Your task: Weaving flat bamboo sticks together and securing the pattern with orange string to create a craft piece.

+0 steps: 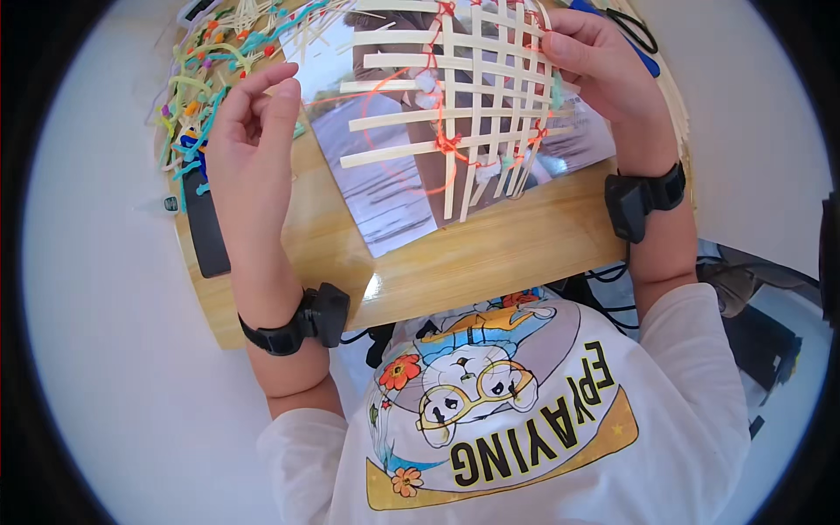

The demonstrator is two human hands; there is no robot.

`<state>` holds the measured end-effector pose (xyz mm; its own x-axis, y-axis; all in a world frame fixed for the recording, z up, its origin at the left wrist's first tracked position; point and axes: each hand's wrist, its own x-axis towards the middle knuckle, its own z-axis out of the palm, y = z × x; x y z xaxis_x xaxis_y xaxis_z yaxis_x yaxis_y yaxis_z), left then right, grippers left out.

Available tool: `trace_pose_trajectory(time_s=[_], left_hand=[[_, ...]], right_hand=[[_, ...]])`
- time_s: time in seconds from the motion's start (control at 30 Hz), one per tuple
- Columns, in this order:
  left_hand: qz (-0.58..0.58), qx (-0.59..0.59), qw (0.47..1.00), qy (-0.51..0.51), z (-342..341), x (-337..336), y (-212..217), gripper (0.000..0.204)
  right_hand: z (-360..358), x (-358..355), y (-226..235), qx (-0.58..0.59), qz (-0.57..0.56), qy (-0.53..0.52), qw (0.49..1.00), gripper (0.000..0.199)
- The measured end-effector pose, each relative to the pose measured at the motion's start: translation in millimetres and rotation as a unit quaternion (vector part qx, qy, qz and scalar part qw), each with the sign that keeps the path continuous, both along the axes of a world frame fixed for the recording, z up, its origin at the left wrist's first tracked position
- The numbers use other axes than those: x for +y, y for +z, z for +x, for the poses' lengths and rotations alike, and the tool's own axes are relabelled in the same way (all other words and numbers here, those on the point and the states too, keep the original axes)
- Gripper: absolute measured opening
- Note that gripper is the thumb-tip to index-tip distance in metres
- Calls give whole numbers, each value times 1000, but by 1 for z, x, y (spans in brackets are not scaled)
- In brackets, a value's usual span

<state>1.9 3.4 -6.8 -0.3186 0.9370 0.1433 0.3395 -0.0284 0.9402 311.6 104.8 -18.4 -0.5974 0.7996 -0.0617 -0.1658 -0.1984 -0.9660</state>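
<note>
A lattice woven from pale flat strips is held up over a glossy picture sheet. Red and orange thread binds its crossings, and small white and mint-green tufts sit along its edges. My right hand grips the far right edge of the lattice, thumb on top. Left of the lattice, my left hand is raised with thumb and fingers pinched together. An orange thread runs from its fingertips to the lattice's left side, and a loose loop of it hangs below the strips.
Coloured fuzzy stems and beads are heaped at the far left of the wooden table. Below them lie a black flat object and a small bottle. Scissors with dark handles lie at the far right, beside loose strips.
</note>
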Motion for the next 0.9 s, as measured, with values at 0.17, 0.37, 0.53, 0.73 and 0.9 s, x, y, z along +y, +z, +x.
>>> trace_pose_trajectory(time_s=[0.17, 0.37, 0.53, 0.73, 0.9], left_hand=[[2, 120, 992, 25, 2, -3, -12, 21], [81, 326, 942, 9, 0, 2, -13, 23], [88, 67, 994, -24, 7, -11, 1, 26], [-20, -178, 935, -307, 5, -9, 4, 27], [-30, -161, 942, -293, 12, -19, 0, 27]], right_hand=[[1, -5, 1, 1, -11, 3, 1000, 25], [-4, -3, -2, 12, 0, 10, 1000, 25], [-7, 0, 2, -6, 7, -5, 1000, 25], [-7, -1, 3, 1, 2, -38, 999, 23], [0, 4, 0, -31, 80, -5, 996, 37]])
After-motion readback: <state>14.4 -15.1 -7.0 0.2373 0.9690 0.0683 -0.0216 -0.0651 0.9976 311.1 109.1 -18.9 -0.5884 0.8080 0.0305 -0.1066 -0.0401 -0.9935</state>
